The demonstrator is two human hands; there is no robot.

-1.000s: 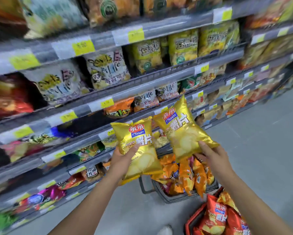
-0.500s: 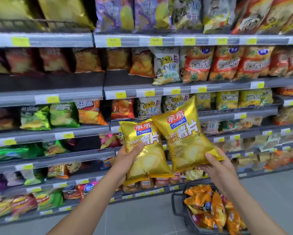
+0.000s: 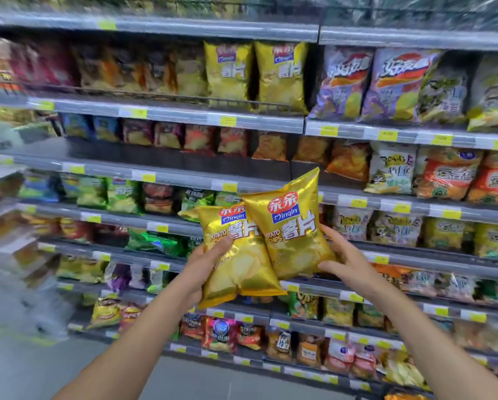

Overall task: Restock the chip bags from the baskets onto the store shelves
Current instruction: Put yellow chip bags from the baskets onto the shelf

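Gold, puffy foil — left hand (image 3: 204,265) grips the left bag (image 3: 237,267), right hand (image 3: 350,264) grips the right bag (image 3: 295,235) overlapping it.

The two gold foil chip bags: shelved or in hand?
In hand: the left hand grips one shiny gold foil chip bag, the right hand the other gold bag, off the shelves.

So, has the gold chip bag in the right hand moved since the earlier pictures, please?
Yes. The gold chip bag has risen: its top now reaches the row of the white bag, one row higher than before.
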